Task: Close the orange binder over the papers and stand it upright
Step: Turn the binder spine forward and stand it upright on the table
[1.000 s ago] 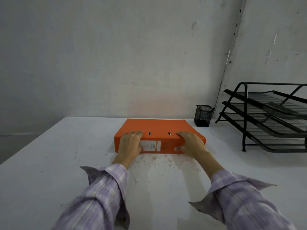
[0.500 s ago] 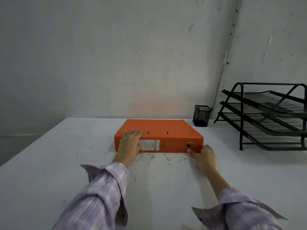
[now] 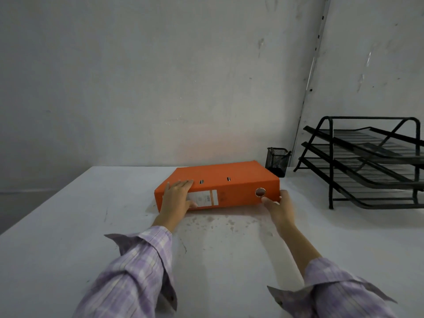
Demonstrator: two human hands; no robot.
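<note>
Orange binder [image 3: 229, 182] (boxy, matte card) closed, right end seemingly lifted, both hands [image 3: 176, 198] clasping its spine ends.

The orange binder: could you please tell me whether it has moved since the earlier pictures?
Yes. The orange binder has tilted: its right end has lifted and now sits closer to the black pen cup, with the right hand under that end.
</note>
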